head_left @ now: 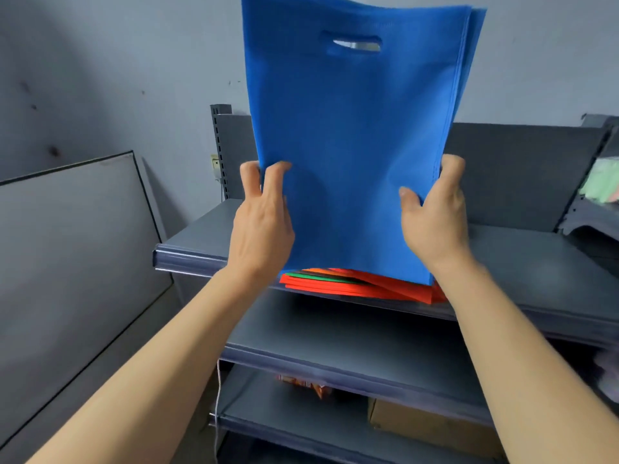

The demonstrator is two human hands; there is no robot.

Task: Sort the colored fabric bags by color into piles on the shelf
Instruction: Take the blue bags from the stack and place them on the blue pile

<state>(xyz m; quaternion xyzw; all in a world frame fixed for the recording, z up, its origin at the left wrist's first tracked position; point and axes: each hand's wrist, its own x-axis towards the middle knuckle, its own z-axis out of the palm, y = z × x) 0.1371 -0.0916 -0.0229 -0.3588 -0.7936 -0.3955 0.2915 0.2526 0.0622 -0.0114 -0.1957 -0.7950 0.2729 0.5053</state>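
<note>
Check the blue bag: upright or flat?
Upright. The blue bag has its handle cutout on top; left hand and right hand grip its sides.

blue bags (pixel 351 135) upright, red/green/orange stack (pixel 338 285) flat on shelf (pixel 536 259)

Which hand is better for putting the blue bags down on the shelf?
Probably right hand: it grips the blue bags beside the wider bare shelf stretch. The left hand grips the opposite edge.

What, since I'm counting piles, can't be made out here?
Head view only:
The stack on the shelf: mostly hidden behind the held blue bags; only red, orange, green front edges show.
Blue bags: top cut by frame edge; count unclear.
The pale fabric at right: blurred, cut off by frame edge.
</note>
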